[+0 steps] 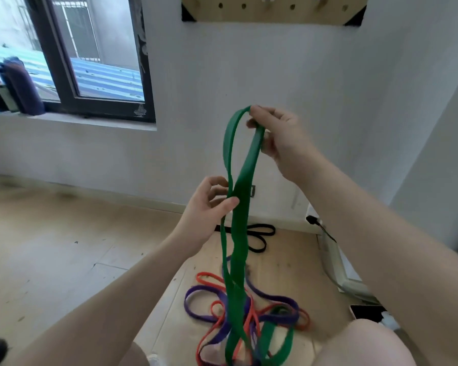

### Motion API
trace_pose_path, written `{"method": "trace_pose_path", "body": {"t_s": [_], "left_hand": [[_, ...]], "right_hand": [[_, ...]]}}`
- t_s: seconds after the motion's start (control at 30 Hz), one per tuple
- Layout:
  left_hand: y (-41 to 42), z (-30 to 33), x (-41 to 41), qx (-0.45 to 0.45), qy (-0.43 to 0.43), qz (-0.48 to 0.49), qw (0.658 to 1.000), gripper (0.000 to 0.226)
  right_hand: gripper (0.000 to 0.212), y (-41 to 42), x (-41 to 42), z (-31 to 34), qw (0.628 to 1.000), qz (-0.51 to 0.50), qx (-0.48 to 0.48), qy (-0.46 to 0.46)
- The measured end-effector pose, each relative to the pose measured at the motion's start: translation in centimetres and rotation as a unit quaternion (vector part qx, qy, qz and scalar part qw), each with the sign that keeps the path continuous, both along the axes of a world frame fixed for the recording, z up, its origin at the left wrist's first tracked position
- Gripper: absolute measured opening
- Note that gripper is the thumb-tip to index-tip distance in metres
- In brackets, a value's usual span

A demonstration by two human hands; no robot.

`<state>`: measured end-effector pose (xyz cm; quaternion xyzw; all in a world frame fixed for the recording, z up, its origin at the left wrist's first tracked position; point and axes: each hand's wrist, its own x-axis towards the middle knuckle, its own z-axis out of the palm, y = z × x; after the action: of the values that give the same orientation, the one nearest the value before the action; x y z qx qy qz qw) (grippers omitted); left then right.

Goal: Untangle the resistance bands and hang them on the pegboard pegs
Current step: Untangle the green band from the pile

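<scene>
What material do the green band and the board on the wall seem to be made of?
The green band looks like rubber or latex with a matte finish: it hangs limp and bends smoothly where the right hand and left hand pinch it. The pegboard looks like pale unpainted wood, with drilled holes.

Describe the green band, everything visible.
The green band is a wide, flat, matte loop that looks like rubber. It hangs nearly vertical and is twisted. The right hand pinches its top; the left hand pinches one strand lower down. Its bottom lies on the floor, tangled with the purple band and orange band.
</scene>
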<state>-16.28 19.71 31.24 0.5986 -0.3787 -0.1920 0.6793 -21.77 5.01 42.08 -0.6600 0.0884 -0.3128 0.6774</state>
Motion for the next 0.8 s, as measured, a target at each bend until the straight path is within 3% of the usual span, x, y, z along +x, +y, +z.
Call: {"method": "trace_pose_path", "body": {"t_s": [0.07, 0.13, 0.3, 0.4, 0.6, 0.7, 0.8], "left_hand": [[-0.1, -1.8, 0.9, 0.041, 0.01, -0.002, 0.999, 0.025], [-0.3, -3.7, 1.8, 0.076, 0.032, -0.006, 0.997, 0.025], [-1.7, -7.1, 3.1, 0.081, 0.086, -0.033, 0.992, 0.017], [-2.9, -7.9, 3.4, 0.038, 0.097, -0.026, 0.994, 0.02], [-4.4, -9.9, 3.8, 0.01, 0.114, 0.051, 0.992, 0.033], [-4.6, -11.4, 4.4, 0.04, 0.097, 0.104, 0.989, 0.036], [-4.2, -12.7, 5.0, 0.085, 0.083, 0.14, 0.983, 0.028]], "right_hand": [[0.02, -0.6, 0.6, -2.4, 0.995, -0.022, -0.033, 0.088], [0.024, -0.9, 1.4, -4.9, 0.993, -0.003, 0.028, 0.112], [0.009, -0.8, 4.0, -7.7, 0.951, 0.065, 0.301, 0.004], [0.015, -0.9, 5.8, -8.6, 0.917, 0.059, 0.392, -0.044], [0.005, -1.1, 7.5, -10.5, 0.901, 0.061, 0.425, -0.065], [0.023, -0.9, 8.0, -11.5, 0.921, 0.048, 0.385, -0.044], [0.026, -0.5, 8.1, -12.3, 0.944, 0.054, 0.324, 0.011]]}}
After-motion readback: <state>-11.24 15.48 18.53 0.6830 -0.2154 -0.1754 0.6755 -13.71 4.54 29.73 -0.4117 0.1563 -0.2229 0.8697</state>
